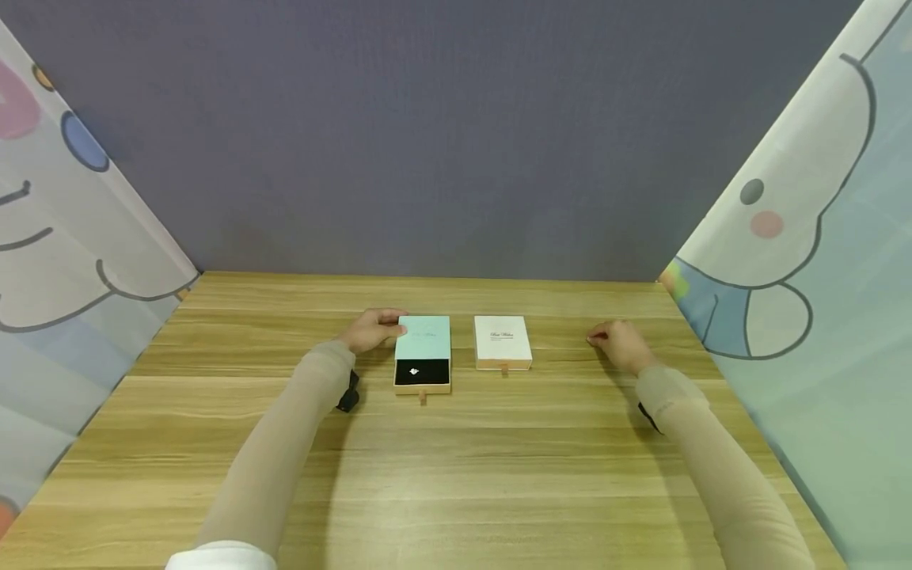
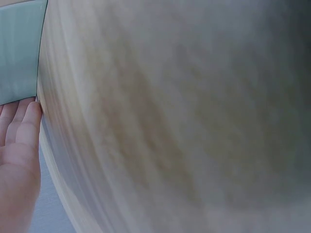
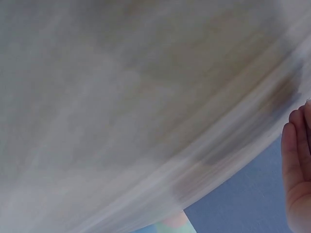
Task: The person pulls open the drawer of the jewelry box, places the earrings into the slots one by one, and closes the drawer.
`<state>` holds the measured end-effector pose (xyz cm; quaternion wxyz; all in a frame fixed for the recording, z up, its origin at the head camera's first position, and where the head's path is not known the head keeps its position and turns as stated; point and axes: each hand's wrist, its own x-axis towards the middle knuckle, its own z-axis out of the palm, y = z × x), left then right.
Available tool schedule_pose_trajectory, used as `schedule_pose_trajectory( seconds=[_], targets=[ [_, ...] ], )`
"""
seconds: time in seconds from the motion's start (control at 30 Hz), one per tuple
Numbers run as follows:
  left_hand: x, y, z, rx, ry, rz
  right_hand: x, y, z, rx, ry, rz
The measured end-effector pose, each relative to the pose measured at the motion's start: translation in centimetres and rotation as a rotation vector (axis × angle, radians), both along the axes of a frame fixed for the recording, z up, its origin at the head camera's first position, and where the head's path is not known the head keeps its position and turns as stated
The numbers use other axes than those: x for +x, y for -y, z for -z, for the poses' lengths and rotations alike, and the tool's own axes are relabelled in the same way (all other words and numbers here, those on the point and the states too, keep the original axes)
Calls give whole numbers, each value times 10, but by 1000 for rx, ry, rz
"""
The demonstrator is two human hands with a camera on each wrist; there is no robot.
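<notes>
My left hand [image 1: 370,331] grips the left side of a mint-green drawer box [image 1: 427,336], thumb on its top edge; the left wrist view shows the fingers along its edge. The box's black-lined drawer [image 1: 435,372] is partly pulled out towards me. A small sparkling piece of jewellery [image 1: 414,371] lies in it. Well to the right, my right hand [image 1: 620,344] hovers low over the table, thumb and fingertips together. A tiny shiny thing [image 3: 308,100] shows at those fingertips in the right wrist view, mostly cut off by the frame edge; its kind cannot be told.
Between the hands sits a closed white drawer box [image 1: 502,340] with a small pull tab. The wooden table [image 1: 499,475] ends at a dark grey wall panel [image 1: 442,158]. Cartoon-printed panels [image 1: 841,380] stand on both sides.
</notes>
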<state>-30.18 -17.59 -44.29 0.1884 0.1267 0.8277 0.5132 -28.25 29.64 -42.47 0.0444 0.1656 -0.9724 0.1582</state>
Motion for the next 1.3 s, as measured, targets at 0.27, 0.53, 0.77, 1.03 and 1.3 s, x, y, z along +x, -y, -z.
schedule_pose_trajectory(
  seconds=[0.27,0.53,0.77,1.03,1.3],
  targets=[
    [0,1,-2,-1,7,-3,2,7,-12,-83,32,18],
    [-1,0,0,-17,13,-8,3,16,-19,-146,53,36],
    [-4,1,3,-8,23,-18,4,28,-26,-184,53,24],
    [-4,2,5,-10,16,-11,5,49,-32,-179,68,4],
    [-5,1,5,-5,24,-6,10,72,-42,-226,107,-8]
  ],
)
